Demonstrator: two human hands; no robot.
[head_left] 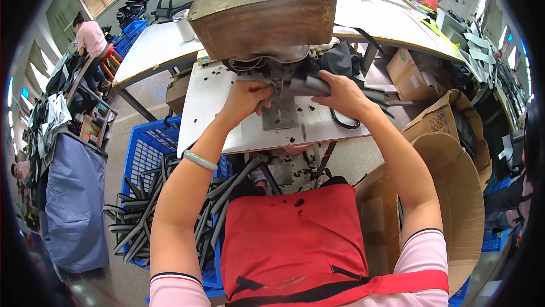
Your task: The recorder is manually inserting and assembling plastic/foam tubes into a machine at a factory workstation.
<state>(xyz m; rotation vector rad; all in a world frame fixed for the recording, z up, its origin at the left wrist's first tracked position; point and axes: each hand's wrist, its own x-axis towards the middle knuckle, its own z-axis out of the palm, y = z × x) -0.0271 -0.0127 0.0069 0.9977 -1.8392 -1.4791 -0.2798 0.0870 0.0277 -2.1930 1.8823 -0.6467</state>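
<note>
A machine with a worn brown metal head (264, 23) stands over a white worktable (227, 131); its narrow working part (277, 80) comes down onto a metal plate (280, 118). Just left of that part, my left hand (248, 100) is closed, thumb and fingers pinched together; what lies in them is mostly hidden. On the other side my right hand (344, 98) grips a dark grey strip of folded material (310, 86), its end close to the machine. Behind this hand, more dark fabric (340, 60) is heaped on the table.
A blue plastic basket (149, 149) full of dark grey strips (133, 216) stands at lower left. Open cardboard boxes (454, 193) sit at my right. Small black scraps dot the table and my red apron (295, 233). Far left, a person in pink (91, 37) sits.
</note>
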